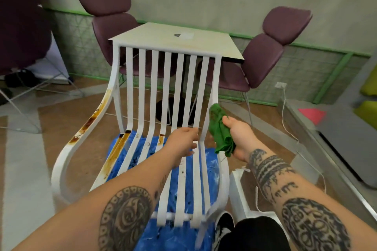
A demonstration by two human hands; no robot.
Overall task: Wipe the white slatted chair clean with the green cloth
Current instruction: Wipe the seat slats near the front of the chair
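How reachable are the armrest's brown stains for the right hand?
Probably yes, with a stretch: the right hand, holding the green cloth, is across the chair, and the left forearm lies between.

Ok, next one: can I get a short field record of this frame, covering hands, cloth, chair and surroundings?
left hand: fingers curled round a seat slat of the white chair
right hand: holds the bunched green cloth beside the chair's right rail; contact unclear
chair state: brown stains on the left armrest and leftmost slats
under chair: blue sheet
behind: pale table, two purple chairs
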